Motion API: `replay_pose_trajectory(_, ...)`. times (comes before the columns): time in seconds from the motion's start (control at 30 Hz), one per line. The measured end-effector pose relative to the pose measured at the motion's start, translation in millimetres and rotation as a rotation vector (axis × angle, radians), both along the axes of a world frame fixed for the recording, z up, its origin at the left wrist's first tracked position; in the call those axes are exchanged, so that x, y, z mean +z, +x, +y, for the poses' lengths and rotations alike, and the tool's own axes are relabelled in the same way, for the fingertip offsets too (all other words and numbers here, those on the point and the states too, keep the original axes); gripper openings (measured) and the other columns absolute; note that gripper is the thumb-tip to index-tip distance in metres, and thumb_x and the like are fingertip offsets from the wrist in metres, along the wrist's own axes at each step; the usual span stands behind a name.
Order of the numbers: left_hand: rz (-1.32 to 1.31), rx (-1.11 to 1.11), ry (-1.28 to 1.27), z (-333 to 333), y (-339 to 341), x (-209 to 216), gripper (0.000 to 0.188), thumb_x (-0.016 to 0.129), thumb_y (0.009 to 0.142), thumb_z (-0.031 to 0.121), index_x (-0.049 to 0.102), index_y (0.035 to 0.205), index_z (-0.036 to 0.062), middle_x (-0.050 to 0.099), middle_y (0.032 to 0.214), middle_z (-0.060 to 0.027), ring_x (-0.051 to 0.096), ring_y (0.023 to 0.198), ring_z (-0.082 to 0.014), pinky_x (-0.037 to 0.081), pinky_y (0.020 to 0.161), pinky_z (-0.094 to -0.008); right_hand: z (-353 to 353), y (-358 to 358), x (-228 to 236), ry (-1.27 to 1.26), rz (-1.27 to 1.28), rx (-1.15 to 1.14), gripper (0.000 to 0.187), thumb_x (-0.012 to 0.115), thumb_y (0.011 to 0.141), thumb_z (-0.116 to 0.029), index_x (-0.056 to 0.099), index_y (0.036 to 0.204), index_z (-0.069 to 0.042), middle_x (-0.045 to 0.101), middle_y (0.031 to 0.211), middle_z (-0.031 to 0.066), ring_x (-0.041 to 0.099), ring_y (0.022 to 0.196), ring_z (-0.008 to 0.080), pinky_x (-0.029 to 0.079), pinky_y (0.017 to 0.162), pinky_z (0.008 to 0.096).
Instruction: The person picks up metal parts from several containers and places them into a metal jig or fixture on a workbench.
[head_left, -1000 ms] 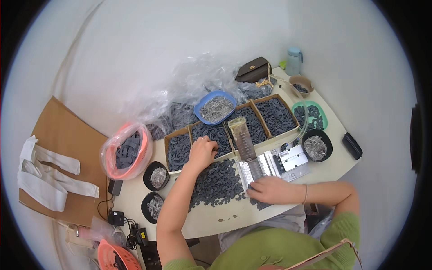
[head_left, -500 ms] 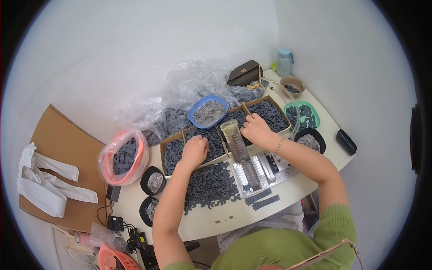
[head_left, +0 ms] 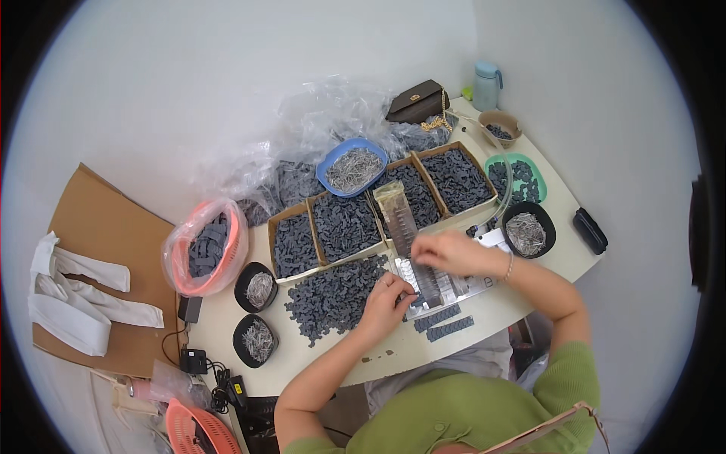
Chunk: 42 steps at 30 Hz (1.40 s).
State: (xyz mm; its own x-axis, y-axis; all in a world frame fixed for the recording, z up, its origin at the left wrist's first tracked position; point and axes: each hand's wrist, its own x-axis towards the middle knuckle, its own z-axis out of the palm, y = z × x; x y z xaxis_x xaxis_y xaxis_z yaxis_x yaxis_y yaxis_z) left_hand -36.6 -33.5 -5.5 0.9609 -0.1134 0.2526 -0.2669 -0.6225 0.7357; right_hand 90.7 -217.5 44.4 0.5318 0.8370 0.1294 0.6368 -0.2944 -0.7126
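My left hand [head_left: 387, 306] is at the left edge of a silvery metal fixture [head_left: 476, 286], with thumb and fingers pinched together. Something dark shows at its fingertips, too small to name. Over the fixture, my right hand [head_left: 448, 254] has its fingers pressed together; whatever is in them is hidden. Between the hands runs a long clear-topped channel [head_left: 398, 216], sloping across the fixture towards me. A loose pile of small dark grey parts [head_left: 329, 299] lies left of my left hand. Two rows of joined grey pieces [head_left: 448, 328] sit at the fixture's near edge.
Behind the fixture, a divided cardboard tray [head_left: 325, 265] holds grey parts. Metal pins fill a blue basin [head_left: 324, 178] and black bowls [head_left: 550, 236]. A green tray [head_left: 541, 185], a bagged pink basket [head_left: 240, 253], a flask [head_left: 486, 87] and a black case [head_left: 590, 231] stand around.
Both hands have left the cardboard tray and come nearer to me, over the fixture. My left hand moved right; my right hand moved slightly right. The view has shifted a little.
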Motion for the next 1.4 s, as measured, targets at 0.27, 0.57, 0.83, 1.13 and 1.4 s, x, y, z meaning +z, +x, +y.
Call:
replay_pose_trajectory(0.27, -0.311, -0.028, 0.339, -13, -6, 7, 0.017, 0.073, 0.075, 0.006, 0.064, 0.089, 0.0036, 0.054, 0.091, -0.0119, 0.055, 0.081, -0.0294, 0.047, 0.069, -0.037, -3, -27, -36, 0.142, -0.365, 0.034, 0.013, 0.066, 0.08, -0.008, 0.059, 0.09, -0.005, 0.057, 0.085, 0.0095, 0.058, 0.085, 0.0289, 0.048, 0.074, 0.0381)
replay_pose_trajectory(0.57, -0.115, -0.09, 0.089, 3, 9, -8, 0.015, 0.071, 0.077, 0.007, 0.062, 0.088, 0.0016, 0.053, 0.091, -0.0116, 0.054, 0.086, -0.029, 0.046, 0.072, -0.0367, 3, -29, -39, 0.185, -0.412, 0.01, 0.009, 0.064, 0.08, -0.008, 0.06, 0.087, -0.003, 0.056, 0.083, 0.0098, 0.057, 0.081, 0.0299, 0.048, 0.072, 0.0385)
replay_pose_trajectory(0.83, -0.374, -0.033, 0.381, -11, -26, 8, 0.024, 0.071, 0.072, 0.005, 0.066, 0.095, 0.0038, 0.061, 0.099, -0.0116, 0.057, 0.085, -0.0287, 0.045, 0.072, -0.0386, -2, -46, -45, 0.108, -0.67, 0.124, 0.017, 0.06, 0.073, -0.01, 0.06, 0.088, -0.002, 0.055, 0.082, 0.0079, 0.057, 0.078, 0.0242, 0.049, 0.069, 0.0354)
replay_pose_trajectory(1.13, -0.245, 0.159, 0.664, 51, 7, 27, 0.014, 0.068, 0.072, 0.003, 0.068, 0.086, 0.004, 0.056, 0.087, -0.0095, 0.054, 0.09, -0.0281, 0.043, 0.075, -0.0381, 9, -36, -23, -0.112, -0.645, 0.253, 0.016, 0.063, 0.071, -0.014, 0.065, 0.085, -0.004, 0.059, 0.085, 0.005, 0.056, 0.088, 0.0211, 0.043, 0.074, 0.0338)
replay_pose_trajectory(1.4, -0.264, 0.222, 0.589, 56, 10, 25, 0.007, 0.067, 0.075, 0.003, 0.066, 0.081, 0.004, 0.057, 0.084, -0.0089, 0.056, 0.085, -0.0284, 0.046, 0.075, -0.0382, 72, -31, -43, -0.126, -0.697, 0.168, 0.018, 0.072, 0.072, -0.019, 0.065, 0.084, -0.009, 0.061, 0.085, 0.0031, 0.055, 0.089, 0.0213, 0.04, 0.08, 0.0346)
